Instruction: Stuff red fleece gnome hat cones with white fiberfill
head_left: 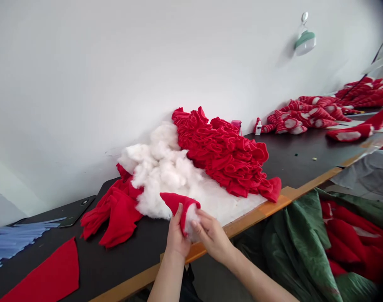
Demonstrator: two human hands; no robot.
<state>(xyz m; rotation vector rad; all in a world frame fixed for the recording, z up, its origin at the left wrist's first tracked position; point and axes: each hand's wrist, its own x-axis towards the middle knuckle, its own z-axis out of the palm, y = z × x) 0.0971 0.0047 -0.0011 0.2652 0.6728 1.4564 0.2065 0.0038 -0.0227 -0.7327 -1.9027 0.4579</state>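
Observation:
In the head view, my left hand (178,235) grips a small red cone-shaped fabric hat (175,202) from below, thumb along its side. The hat's tip points up and left. White fiberfill stuffing (190,217) shows in the open end, which faces my right. My right hand (212,236) is closed with its fingers on that stuffing at the rim. Just behind both hands lies a loose heap of white stuffing (169,167) on the table. A big pile of red fabric cones (223,147) leans beside it, and more red fabric pieces (116,209) lie left of the heap.
The black table (147,241) has a brown-taped front edge (241,223). Blue strips (20,239), a flat red piece (53,272) and a dark tablet-like object (76,212) lie left. Striped stuffed pieces (304,115) are at far right. A green bag (296,243) holds red fabric below.

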